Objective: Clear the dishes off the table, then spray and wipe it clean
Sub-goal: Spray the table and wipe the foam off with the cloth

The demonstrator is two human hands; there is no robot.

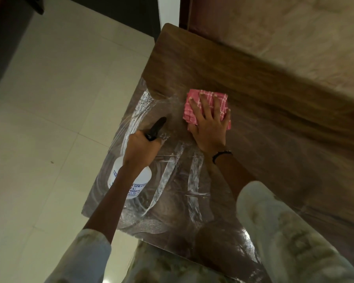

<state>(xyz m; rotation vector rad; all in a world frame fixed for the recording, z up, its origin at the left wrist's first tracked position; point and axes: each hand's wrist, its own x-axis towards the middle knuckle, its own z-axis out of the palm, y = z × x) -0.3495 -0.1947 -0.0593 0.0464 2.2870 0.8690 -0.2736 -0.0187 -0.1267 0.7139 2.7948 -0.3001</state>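
Note:
A wooden table (243, 82) fills the middle and right of the head view, its near part shiny and streaked with wet smears. My left hand (140, 148) grips the neck of a white spray bottle (139, 181) with a black nozzle (156, 127) that points toward the far side of the table. The bottle hangs over the table's left edge. My right hand (209, 121) presses flat, fingers spread, on a folded pink checked cloth (194, 99) that lies on the table top. No dishes are in view.
Pale tiled floor (49, 119) lies left of the table. A beige wall (284, 37) runs along the table's far right side. A dark door frame (168, 11) stands at the far corner, with dark furniture (0, 48) at the far left.

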